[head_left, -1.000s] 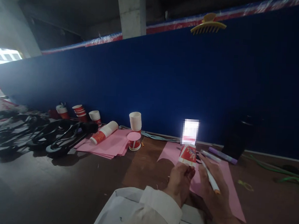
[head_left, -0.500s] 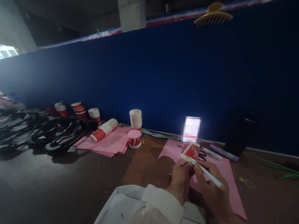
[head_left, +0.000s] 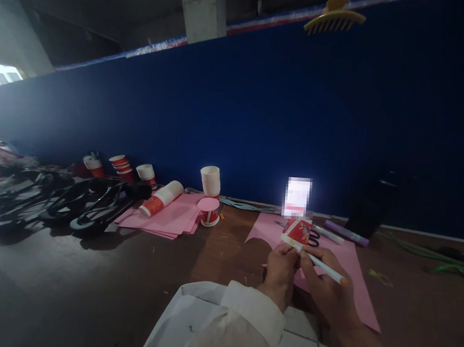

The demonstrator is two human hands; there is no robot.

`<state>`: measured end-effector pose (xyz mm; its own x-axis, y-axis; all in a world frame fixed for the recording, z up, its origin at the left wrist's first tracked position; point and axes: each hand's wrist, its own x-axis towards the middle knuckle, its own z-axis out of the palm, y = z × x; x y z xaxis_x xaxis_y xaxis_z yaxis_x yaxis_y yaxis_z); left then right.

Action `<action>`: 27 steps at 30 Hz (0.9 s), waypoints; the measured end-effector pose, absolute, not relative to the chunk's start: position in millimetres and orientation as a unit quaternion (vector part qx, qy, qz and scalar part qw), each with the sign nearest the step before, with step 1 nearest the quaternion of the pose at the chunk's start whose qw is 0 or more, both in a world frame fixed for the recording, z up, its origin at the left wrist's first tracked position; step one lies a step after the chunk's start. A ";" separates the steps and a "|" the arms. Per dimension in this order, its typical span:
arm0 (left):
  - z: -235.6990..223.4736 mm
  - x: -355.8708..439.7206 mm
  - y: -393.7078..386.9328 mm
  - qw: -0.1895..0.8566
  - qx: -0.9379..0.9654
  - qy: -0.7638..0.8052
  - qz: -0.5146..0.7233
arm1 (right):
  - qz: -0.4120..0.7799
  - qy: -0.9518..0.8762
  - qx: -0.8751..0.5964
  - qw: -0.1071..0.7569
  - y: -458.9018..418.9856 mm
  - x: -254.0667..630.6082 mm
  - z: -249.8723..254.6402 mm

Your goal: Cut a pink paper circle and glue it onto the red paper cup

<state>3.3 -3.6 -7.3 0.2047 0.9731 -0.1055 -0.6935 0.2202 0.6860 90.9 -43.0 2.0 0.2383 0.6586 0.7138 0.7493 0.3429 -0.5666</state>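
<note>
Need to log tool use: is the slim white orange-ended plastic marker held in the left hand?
No, the right hand holds that slim white marker.

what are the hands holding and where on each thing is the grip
The left hand holds a red paper cup by its near, white end; the right hand holds a white marker toward the end opposite its orange one.

The left sleeve [head_left: 220,332] is off-white, softly creased, and ends with a wide cuff [head_left: 254,308]; the right hand [head_left: 329,292] and forearm [head_left: 365,345] are bare.
</note>
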 end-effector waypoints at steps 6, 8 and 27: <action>-5.1 3.3 -4.3 0.732 0.265 0.270 0.567 | -0.037 -0.620 -0.567 0.541 -44.1 90.0 3.2; -3.5 2.8 -5.1 0.734 0.264 0.268 0.565 | -0.040 -0.625 -0.562 0.540 -43.7 89.3 4.3; -0.1 2.5 -7.3 0.740 0.245 0.264 0.568 | -0.105 -0.640 -0.547 0.529 -41.7 90.2 4.0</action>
